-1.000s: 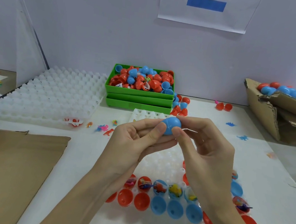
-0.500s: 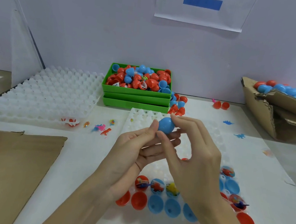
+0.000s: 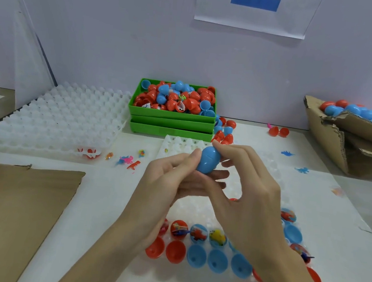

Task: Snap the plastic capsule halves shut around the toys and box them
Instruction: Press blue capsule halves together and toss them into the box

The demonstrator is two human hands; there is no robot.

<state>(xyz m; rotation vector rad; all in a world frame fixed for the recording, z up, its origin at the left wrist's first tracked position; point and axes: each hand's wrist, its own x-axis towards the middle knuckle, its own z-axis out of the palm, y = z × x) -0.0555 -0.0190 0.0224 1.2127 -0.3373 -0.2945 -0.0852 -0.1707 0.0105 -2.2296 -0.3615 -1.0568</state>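
Both hands meet above the white tray (image 3: 175, 146) at the middle of the table. The left hand (image 3: 167, 184) pinches the blue capsule (image 3: 209, 160) with its thumb on the capsule's left side and its fingers lying under and behind it. The right hand (image 3: 243, 192) grips the same capsule from the right, fingertips curled over its top end and thumb against its lower end. The capsule is closed (a seam line shows across its middle) and tilted, held clear of the tray.

In the tray's near rows sit open halves: red halves (image 3: 175, 251) and blue halves (image 3: 196, 256) with nothing in them in front, and behind these a row holding small toys (image 3: 217, 237).

Farther back stand stacked green bins (image 3: 170, 125), the top one heaped with red and blue halves. A bigger white tray (image 3: 53, 116) lies to the left, loose toys just before it. At far right a cardboard box (image 3: 330, 141) holds closed capsules. A flat cardboard sheet (image 3: 15, 204) lies at near left.
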